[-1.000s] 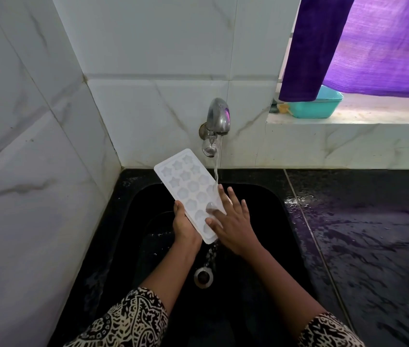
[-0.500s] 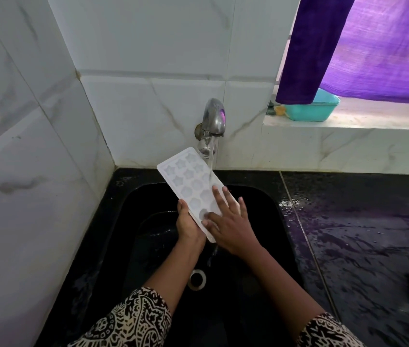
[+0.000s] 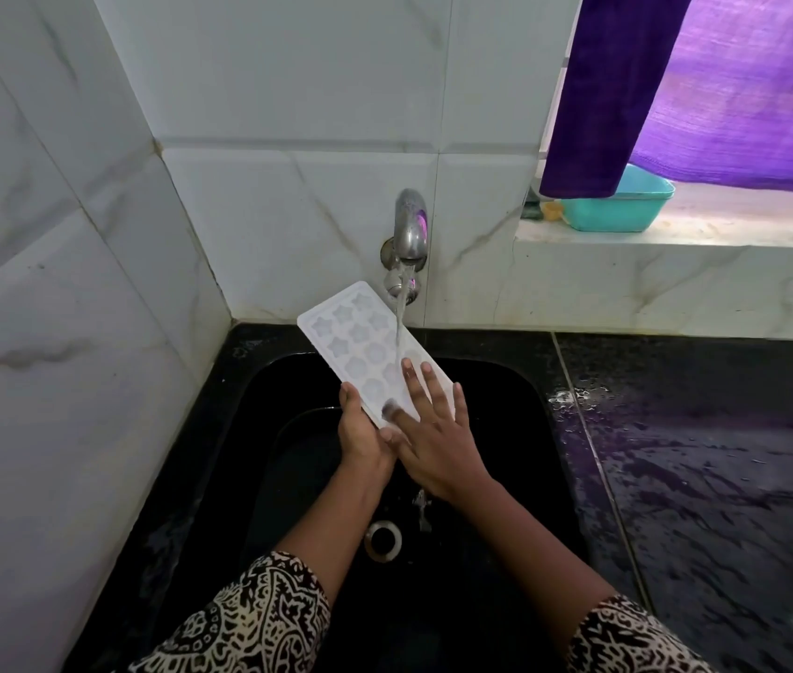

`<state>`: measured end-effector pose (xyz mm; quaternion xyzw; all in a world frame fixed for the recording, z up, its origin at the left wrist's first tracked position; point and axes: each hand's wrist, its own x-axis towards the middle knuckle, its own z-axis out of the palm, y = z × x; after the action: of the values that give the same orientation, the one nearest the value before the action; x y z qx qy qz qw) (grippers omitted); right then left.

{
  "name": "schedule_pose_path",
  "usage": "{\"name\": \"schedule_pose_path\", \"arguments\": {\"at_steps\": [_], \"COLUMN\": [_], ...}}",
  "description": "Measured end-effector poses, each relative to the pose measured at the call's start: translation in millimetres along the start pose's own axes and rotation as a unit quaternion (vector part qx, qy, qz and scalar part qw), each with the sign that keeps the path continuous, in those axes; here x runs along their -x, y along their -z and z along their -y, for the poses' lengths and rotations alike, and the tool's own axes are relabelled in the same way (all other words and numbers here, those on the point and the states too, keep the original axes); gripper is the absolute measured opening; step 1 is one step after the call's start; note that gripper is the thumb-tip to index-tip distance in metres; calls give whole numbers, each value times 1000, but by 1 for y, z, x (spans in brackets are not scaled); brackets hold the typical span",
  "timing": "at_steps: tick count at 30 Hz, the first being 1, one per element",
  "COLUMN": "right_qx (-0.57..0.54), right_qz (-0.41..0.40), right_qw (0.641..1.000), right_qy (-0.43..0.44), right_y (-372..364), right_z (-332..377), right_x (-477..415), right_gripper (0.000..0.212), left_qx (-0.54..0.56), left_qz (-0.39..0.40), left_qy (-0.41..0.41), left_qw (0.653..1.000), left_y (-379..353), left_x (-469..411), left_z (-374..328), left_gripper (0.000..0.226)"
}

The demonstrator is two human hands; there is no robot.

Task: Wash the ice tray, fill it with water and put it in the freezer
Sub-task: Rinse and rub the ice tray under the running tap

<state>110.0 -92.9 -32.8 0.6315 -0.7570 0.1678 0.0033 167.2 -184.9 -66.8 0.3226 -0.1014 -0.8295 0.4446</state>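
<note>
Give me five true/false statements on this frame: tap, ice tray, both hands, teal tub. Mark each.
1. Water from the tap falls on the ice tray. True.
2. The left hand grips the ice tray's near edge. True.
3. The right hand holds the tap. False: its straight fingers lie on the ice tray.
4. The teal tub sits in the sink. False: it stands on the window ledge.
5. The ice tray lies flat on the sink floor. False: it is held tilted above it.

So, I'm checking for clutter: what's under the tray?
The sink and its drain show below the tray; the left hand grips its edge. What lies directly beneath is covered.
</note>
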Motion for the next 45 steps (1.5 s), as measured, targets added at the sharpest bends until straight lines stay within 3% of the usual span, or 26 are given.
{"name": "schedule_pose_path", "arguments": {"at_steps": [3, 7, 12, 18, 24, 29, 34, 39, 45], "right_qx": [-57, 39, -39, 90, 22, 144, 78, -51, -116], "right_qz": [36, -63, 5, -84, -14, -75, -74, 0, 64], "right_qw": [997, 997, 999, 992, 995, 977, 992, 998, 988], "right_qy": [-23, 23, 24, 32, 93, 139, 61, -36, -73], "right_y": [9, 6, 2, -7, 1, 4, 0, 3, 11], "right_z": [-9, -7, 1, -1, -17, -31, -12, -5, 9], "right_x": [-4, -10, -5, -5, -4, -8, 2, 11, 0], "right_gripper": [75, 68, 82, 49, 66, 50, 57, 72, 76], "left_qx": [1, 17, 13, 3, -19, -25, 0, 16, 2], "left_qz": [7, 20, 24, 6, 10, 17, 4, 11, -11], "left_qy": [15, -8, 2, -4, -7, -9, 8, 20, 22], "left_qw": [1000, 1000, 1000, 1000, 1000, 1000, 1000, 1000, 1000], "left_y": [-1, -9, 1, -6, -3, -1, -11, -15, -11], "left_x": [-2, 4, 6, 14, 17, 21, 25, 28, 28], "left_z": [-2, -6, -10, -10, -6, -5, -4, -4, 1], "left_gripper": [61, 57, 62, 53, 52, 51, 51, 55, 58]}}
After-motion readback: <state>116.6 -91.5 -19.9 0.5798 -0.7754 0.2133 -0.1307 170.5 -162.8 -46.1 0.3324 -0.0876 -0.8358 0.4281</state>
